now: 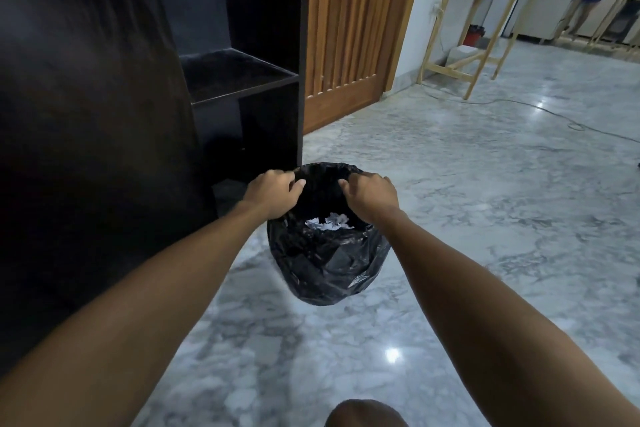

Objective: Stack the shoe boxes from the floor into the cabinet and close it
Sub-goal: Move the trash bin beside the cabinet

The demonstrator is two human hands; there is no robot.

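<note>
A bin lined with a black plastic bag (pixel 329 263) stands on the marble floor just in front of the dark cabinet (pixel 242 73). My left hand (pixel 272 192) grips the bag's rim on the left side. On the right side of the rim, my right hand (pixel 372 198) grips it too. White crumpled paper (pixel 329 221) lies inside the bag. The cabinet's door (pixel 86 132) hangs open at the left, and its shelves show nothing on them. No shoe boxes are in view.
A slatted wooden door (pixel 349 28) stands right of the cabinet. Pale wooden table frames (pixel 481 21) stand at the back right, with a cable (pixel 554 114) trailing over the floor. A person's legs (pixel 588 10) show far back. My knee (pixel 367 414) is at the bottom edge.
</note>
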